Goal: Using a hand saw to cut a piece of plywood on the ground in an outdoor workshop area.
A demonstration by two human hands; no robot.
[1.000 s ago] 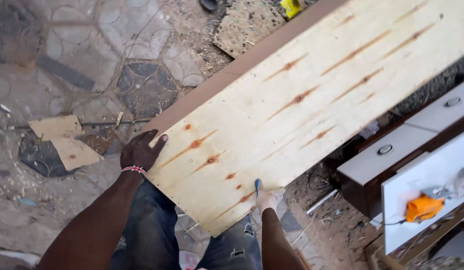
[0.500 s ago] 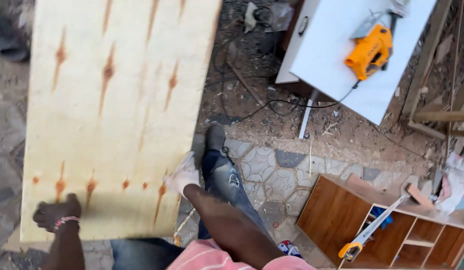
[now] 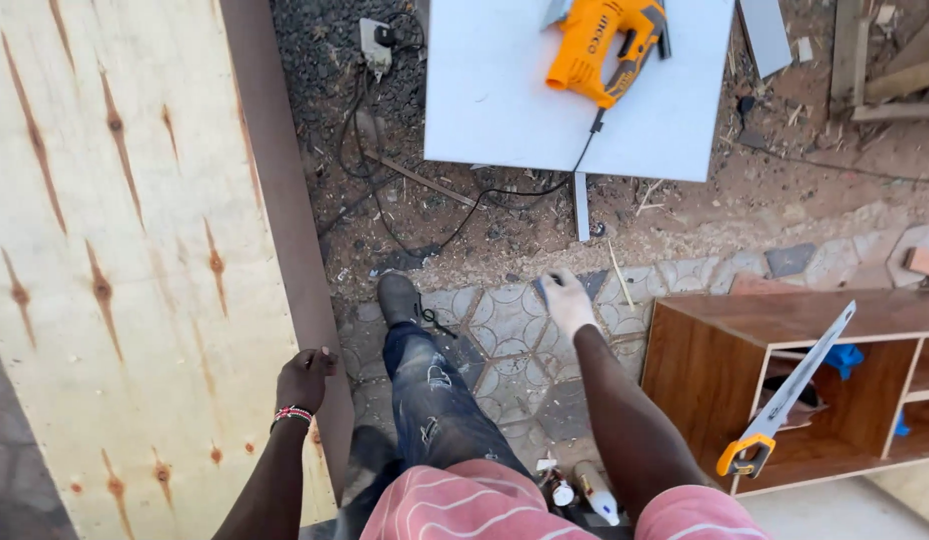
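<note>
Plywood sheet [image 3: 125, 250] now edge-held by left hand [image 3: 303, 380] — right hand [image 3: 565, 298] lifted off, pencil pinched.

Plywood sheet [image 3: 115, 250]: pale matt wood, reddish knot streaks. White board [image 3: 505, 100] smooth, matt. Jigsaw [image 3: 600, 45] orange glossy plastic. Cabinet [image 3: 705, 350] brown wood veneer. Ground [image 3: 505, 330] rough stone paving.

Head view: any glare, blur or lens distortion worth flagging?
Head view: even daylight, soft shadows; the white board under the orange jigsaw looks bright but not blown out; right hand slightly smeared, left hand on the plywood sheet sharp; wide-angle stretching at the edges.
</note>
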